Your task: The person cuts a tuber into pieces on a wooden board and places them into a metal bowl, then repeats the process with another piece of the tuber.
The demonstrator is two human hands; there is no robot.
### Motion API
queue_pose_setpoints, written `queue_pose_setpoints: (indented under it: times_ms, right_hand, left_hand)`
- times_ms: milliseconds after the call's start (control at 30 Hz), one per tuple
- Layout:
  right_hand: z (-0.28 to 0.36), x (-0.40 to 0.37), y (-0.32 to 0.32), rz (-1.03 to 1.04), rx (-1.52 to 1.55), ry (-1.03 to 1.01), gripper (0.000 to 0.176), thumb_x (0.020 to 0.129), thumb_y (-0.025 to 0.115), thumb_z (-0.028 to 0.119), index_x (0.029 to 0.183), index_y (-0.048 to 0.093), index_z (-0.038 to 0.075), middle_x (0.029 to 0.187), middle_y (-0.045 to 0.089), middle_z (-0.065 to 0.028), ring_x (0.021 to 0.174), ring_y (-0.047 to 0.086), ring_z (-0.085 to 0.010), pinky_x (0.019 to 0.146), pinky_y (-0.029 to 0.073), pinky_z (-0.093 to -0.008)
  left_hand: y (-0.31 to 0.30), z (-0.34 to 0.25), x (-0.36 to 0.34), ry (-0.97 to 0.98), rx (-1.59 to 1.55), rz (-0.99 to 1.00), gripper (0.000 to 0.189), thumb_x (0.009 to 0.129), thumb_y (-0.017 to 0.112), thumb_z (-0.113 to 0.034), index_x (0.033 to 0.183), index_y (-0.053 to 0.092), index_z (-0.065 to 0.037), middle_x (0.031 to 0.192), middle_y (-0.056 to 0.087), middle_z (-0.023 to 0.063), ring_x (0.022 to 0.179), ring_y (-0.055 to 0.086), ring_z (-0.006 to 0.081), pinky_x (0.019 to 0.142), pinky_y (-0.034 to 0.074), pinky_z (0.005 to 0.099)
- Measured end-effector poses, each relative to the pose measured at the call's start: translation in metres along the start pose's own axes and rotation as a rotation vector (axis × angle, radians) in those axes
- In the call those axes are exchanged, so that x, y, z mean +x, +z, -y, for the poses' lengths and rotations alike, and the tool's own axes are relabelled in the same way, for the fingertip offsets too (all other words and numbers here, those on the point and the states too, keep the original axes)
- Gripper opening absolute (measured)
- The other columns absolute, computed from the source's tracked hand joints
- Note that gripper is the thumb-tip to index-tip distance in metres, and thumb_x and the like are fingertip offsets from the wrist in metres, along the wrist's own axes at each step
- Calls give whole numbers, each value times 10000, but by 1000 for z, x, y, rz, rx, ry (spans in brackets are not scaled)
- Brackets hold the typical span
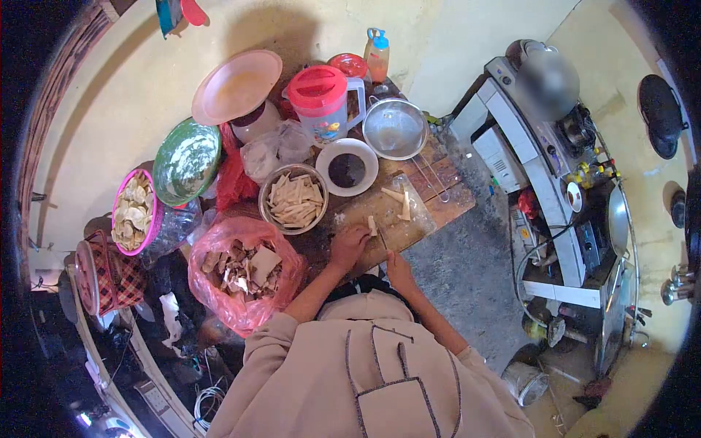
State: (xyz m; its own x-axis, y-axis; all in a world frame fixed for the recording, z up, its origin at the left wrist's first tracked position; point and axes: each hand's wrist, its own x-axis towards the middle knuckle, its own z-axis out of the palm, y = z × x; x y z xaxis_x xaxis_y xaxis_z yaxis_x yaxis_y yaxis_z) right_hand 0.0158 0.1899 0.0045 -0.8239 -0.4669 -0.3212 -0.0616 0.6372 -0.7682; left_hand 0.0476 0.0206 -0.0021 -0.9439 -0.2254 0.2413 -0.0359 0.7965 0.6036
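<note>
My left hand (pixel 348 244) rests on a clear cutting board (pixel 409 219) and pins down a pale piece of root (pixel 372 225) with its fingertips. My right hand (pixel 401 272) is closed around a knife (pixel 382 239) whose blade points at that piece. Two cut pale strips (pixel 400 201) lie farther along the board. A metal bowl (pixel 293 198) heaped with cut pale sticks stands just beyond my left hand.
A pink plastic bag (pixel 241 274) of peelings sits at my left. Behind stand a white plate with dark sauce (pixel 347 168), an empty steel bowl (pixel 395 128), a red-lidded jug (pixel 321 98), a green bowl (pixel 187 160) and a pink basket of chips (pixel 133 212). A stove (pixel 577 190) stands right.
</note>
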Motion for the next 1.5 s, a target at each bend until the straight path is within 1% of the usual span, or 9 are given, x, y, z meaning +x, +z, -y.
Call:
queue_pose_setpoints:
  times_ms: [100,467,667,867,1100,1200,1300,1400,1500]
  right_hand:
    - [-7,4,8,-55,-29,-122,462,915,268,375,924,508,-19,880,536,-265,866,494,-444,713,400,-460]
    - [1,-1,8,12,18,-8,476,916,242,391,952,482,-18,881,530,-278,862,489,-455,717,400,-467]
    - [14,-4,5,-11,-41,-20,446,921,228,351,952,477,-18,848,535,-284,833,492,-467,695,403,-487]
    - [14,-4,11,-2,-59,16,422,921,218,311,952,481,-18,823,532,-302,783,504,-472,668,392,-525]
    - [2,7,12,65,-181,53,450,917,203,300,933,472,-60,814,532,-305,761,504,-481,667,398,-531]
    - [4,8,3,95,-226,-104,404,910,227,247,1074,420,-68,833,540,-319,772,523,-473,668,430,-523]
    - [-9,15,8,199,-224,-6,412,909,240,262,1063,423,-74,824,544,-313,774,526,-473,664,436,-521]
    - [-11,11,22,-17,-99,28,429,913,223,304,964,452,-56,741,529,-328,767,508,-484,669,390,-548]
    - [32,-2,1,48,-119,135,402,909,247,300,999,428,-48,765,539,-319,800,507,-479,682,396,-542]
  left_hand:
    - [-3,-2,2,-12,-9,14,192,724,586,-175,894,598,-86,911,580,65,865,540,251,727,446,356]
    - [-1,8,-1,187,141,-76,226,741,565,-168,958,596,-112,953,585,33,866,530,212,753,428,343]
    - [0,-1,18,2,156,-90,281,735,552,-221,972,544,-71,965,542,109,919,499,280,808,404,385]
    - [72,-17,78,270,-7,133,468,722,543,-386,1012,482,-24,1106,425,193,1048,390,347,903,303,454]
    - [58,-37,77,187,58,362,610,722,470,-509,1032,439,16,1053,418,195,1024,391,362,889,296,460]
    - [58,-35,82,174,78,386,632,715,473,-520,1029,442,27,1075,415,203,1036,388,363,896,292,461]
    - [47,-42,81,162,96,417,660,711,470,-534,1050,437,31,1135,402,212,1068,377,362,911,284,464]
    - [49,-40,82,186,102,423,674,717,461,-536,1078,428,31,1173,389,215,1092,366,359,924,278,462]
    - [46,-39,72,191,105,438,651,733,456,-514,1107,423,18,1175,393,212,1102,361,355,933,274,454]
